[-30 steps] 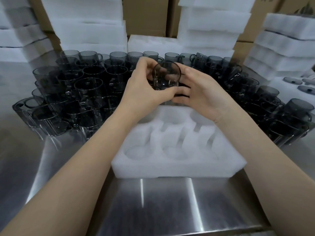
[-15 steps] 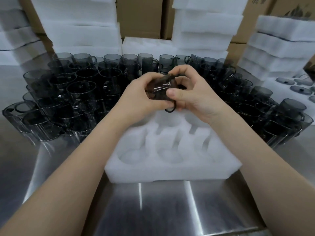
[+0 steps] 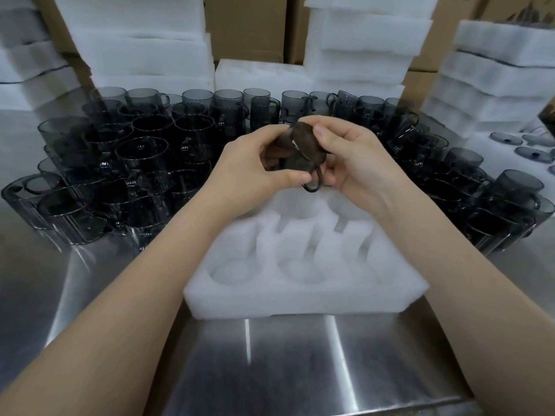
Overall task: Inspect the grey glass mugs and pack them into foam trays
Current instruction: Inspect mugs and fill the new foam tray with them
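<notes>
Above the white foam tray (image 3: 300,298), both hands (image 3: 303,166) grip one smoky glass mug (image 3: 301,154).

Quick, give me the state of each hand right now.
Left hand: closed on the grey glass mug, held above the foam tray.
Right hand: closed on the same mug, thumb on top.

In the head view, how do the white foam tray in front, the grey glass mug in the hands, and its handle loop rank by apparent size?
1. White foam tray, largest.
2. Grey glass mug held by left hand and right hand.
3. Handle loop, smallest.
</notes>
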Available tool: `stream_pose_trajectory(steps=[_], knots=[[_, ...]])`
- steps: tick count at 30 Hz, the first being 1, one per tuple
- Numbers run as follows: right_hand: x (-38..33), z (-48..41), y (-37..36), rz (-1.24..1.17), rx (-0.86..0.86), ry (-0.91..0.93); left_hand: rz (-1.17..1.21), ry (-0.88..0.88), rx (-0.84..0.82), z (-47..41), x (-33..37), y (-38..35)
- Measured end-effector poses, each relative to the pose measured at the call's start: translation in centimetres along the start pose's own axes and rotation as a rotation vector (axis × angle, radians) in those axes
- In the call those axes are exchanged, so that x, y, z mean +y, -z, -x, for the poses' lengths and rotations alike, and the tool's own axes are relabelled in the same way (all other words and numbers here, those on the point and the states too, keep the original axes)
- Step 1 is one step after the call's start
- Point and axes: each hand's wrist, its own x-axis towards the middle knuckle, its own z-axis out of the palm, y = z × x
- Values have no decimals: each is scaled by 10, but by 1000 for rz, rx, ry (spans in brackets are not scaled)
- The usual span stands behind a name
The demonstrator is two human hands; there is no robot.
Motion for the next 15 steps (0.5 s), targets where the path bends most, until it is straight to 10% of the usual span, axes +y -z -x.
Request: stream_pose_trajectory(steps=[5, 15], knots=[[-1, 1, 3, -170, -207, -67, 28, 46, 46, 0, -2, 3], [2, 0, -7, 108, 112, 86, -203, -44, 67, -1, -1, -5]])
